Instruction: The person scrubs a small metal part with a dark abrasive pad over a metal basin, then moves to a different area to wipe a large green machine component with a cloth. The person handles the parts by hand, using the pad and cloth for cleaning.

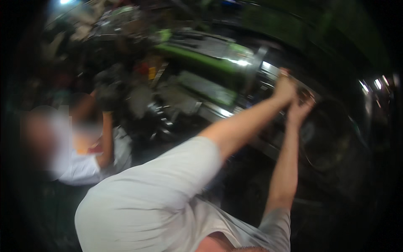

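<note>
Both my arms reach out to the right, toward a metal machine with green parts (201, 61). My left hand (285, 87) is up against its bright metal end, the fingers curled in. Just below and to the right is my right hand (300, 110), its fingers bent around a small dark piece (304, 95) between the two hands. Motion blur and dim light hide what kind of piece it is. What the left fingers grip is also hidden.
Another person in a white top (79, 168) is low at the left. A dark round form (327, 134) stands right of my right hand. Blurred metal pieces (161, 115) and a small yellow item (152, 73) lie left of the machine.
</note>
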`<state>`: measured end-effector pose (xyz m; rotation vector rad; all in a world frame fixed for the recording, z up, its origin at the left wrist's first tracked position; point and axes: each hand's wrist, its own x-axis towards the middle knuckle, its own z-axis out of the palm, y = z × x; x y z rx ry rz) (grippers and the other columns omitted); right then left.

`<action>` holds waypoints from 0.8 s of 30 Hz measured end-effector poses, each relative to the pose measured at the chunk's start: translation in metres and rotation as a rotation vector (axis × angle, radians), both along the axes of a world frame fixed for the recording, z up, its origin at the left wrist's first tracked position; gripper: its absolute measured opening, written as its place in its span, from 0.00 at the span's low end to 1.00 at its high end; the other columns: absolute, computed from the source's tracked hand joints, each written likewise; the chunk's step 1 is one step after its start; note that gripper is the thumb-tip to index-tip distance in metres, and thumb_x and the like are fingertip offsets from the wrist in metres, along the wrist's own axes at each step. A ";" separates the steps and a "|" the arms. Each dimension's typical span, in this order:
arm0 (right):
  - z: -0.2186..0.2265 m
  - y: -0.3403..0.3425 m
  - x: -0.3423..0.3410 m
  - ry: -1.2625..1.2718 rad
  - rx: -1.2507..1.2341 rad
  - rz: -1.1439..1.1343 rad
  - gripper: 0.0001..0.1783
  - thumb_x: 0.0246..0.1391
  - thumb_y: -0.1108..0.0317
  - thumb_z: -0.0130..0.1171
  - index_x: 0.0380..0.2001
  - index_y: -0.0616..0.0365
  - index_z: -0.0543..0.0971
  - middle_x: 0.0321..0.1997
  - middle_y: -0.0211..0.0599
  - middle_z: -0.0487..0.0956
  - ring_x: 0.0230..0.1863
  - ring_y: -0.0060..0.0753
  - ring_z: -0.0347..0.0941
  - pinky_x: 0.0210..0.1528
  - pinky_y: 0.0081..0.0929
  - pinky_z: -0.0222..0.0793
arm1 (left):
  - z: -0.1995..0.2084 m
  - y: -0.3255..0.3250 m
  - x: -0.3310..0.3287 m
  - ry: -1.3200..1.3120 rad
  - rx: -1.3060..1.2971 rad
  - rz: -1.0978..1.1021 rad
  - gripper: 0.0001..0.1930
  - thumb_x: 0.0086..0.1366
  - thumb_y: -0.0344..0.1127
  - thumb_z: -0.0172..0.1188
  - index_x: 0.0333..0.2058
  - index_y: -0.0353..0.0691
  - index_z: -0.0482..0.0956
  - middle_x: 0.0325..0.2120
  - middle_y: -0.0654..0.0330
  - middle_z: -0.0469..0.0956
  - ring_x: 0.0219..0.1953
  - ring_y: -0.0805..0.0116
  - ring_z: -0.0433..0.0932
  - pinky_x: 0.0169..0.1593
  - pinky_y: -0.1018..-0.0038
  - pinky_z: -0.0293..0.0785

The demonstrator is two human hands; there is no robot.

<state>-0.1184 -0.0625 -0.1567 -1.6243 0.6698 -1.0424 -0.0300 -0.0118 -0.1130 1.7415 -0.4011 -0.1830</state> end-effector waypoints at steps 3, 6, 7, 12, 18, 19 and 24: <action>0.030 0.014 0.006 0.033 -0.034 -0.011 0.30 0.58 0.71 0.67 0.60 0.60 0.66 0.59 0.43 0.72 0.61 0.36 0.70 0.64 0.35 0.65 | 0.003 0.011 0.004 0.249 -0.117 0.008 0.19 0.68 0.32 0.56 0.55 0.34 0.68 0.49 0.43 0.77 0.54 0.46 0.76 0.57 0.59 0.70; 0.051 0.015 0.006 -0.088 0.010 0.053 0.29 0.58 0.73 0.67 0.60 0.56 0.68 0.56 0.36 0.74 0.59 0.32 0.70 0.64 0.31 0.65 | 0.001 0.014 0.003 0.492 -0.315 -0.061 0.17 0.72 0.35 0.56 0.56 0.38 0.70 0.48 0.52 0.77 0.49 0.64 0.75 0.53 0.68 0.71; 0.054 0.013 0.005 -0.082 0.014 0.044 0.28 0.58 0.74 0.67 0.60 0.56 0.68 0.56 0.36 0.74 0.59 0.32 0.70 0.64 0.31 0.65 | 0.006 0.018 0.003 0.560 -0.347 -0.101 0.18 0.73 0.35 0.55 0.58 0.39 0.70 0.51 0.53 0.76 0.51 0.66 0.74 0.53 0.69 0.71; 0.077 -0.007 0.000 -0.109 -0.018 0.126 0.28 0.59 0.73 0.66 0.60 0.58 0.68 0.58 0.38 0.75 0.60 0.33 0.71 0.64 0.32 0.65 | 0.009 0.014 -0.012 0.543 -0.281 -0.090 0.18 0.72 0.38 0.57 0.56 0.37 0.74 0.46 0.54 0.79 0.48 0.66 0.76 0.52 0.69 0.71; 0.112 -0.012 0.000 -0.061 -0.004 0.230 0.24 0.62 0.73 0.63 0.60 0.57 0.69 0.58 0.35 0.76 0.61 0.30 0.71 0.65 0.30 0.64 | -0.046 0.015 -0.027 0.706 -0.347 -0.147 0.15 0.71 0.39 0.58 0.53 0.40 0.76 0.42 0.57 0.80 0.41 0.69 0.78 0.42 0.71 0.75; 0.114 -0.017 -0.002 -0.066 -0.020 0.245 0.24 0.63 0.73 0.62 0.60 0.57 0.69 0.58 0.35 0.76 0.61 0.30 0.71 0.65 0.29 0.64 | -0.052 0.013 -0.032 0.769 -0.364 -0.194 0.15 0.71 0.39 0.58 0.52 0.40 0.76 0.42 0.58 0.80 0.41 0.69 0.78 0.42 0.71 0.75; 0.182 0.015 0.031 -0.138 -0.104 0.481 0.22 0.64 0.73 0.60 0.60 0.56 0.70 0.59 0.37 0.78 0.61 0.30 0.72 0.63 0.30 0.66 | -0.085 0.034 -0.033 0.633 -0.211 -0.166 0.13 0.67 0.40 0.64 0.42 0.37 0.80 0.36 0.59 0.84 0.40 0.67 0.80 0.46 0.68 0.75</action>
